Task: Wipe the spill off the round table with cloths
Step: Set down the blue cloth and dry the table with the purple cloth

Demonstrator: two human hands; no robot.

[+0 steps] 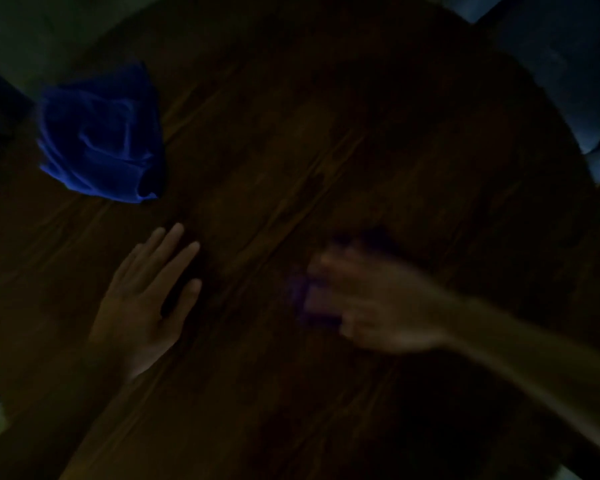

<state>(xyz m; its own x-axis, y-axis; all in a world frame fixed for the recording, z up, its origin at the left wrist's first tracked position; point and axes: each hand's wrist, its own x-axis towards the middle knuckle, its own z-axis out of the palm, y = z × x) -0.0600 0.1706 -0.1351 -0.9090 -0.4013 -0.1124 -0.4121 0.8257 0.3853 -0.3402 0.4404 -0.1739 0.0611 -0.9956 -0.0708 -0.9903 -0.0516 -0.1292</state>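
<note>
Now, from the left: a crumpled blue cloth (101,140) lies near the far left edge of the table (430,150), untouched, well beyond your left hand (142,299). That hand rests flat and spread on the wood, holding nothing. To its right, your right hand (368,299) is blurred; something purplish shows at its fingertips, perhaps a second cloth, but you can't tell whether the fingers are clamped on it. No spill is visible in this dim light. Press flat, overlap your strokes along the grain, and brace with the left.
</note>
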